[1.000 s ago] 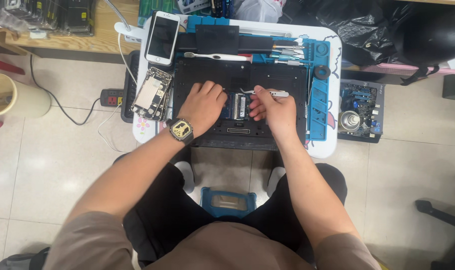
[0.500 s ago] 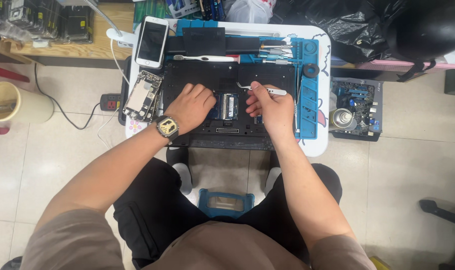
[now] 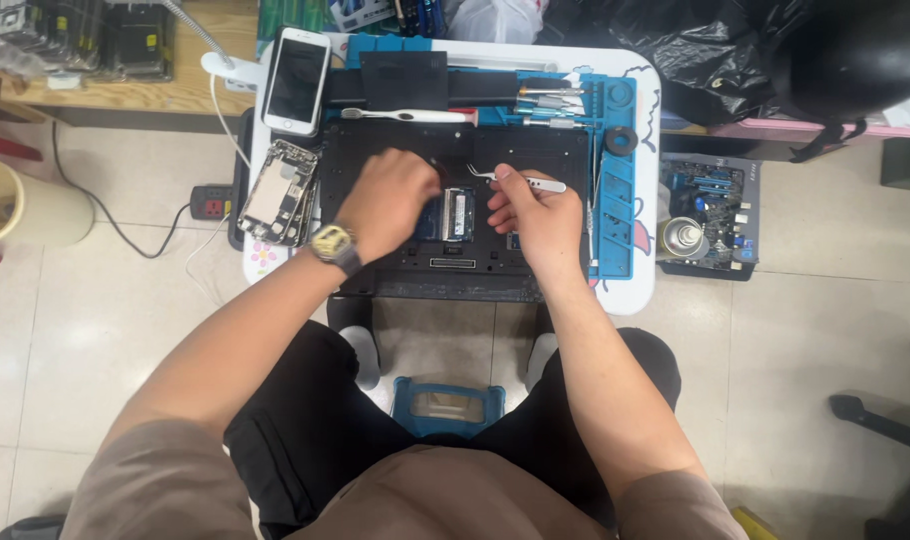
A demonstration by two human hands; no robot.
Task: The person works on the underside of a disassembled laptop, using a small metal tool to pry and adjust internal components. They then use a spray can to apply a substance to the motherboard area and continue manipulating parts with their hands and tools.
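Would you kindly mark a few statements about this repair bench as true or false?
1. The right hand holds tweezers. True.
2. The left hand is off the laptop. False: it rests on the opened laptop.
3. A white phone lies at the table's far left corner. True.
4. The wristwatch is on the right wrist. False: it is on the left wrist.
5. A toothbrush lies beyond the laptop. True.
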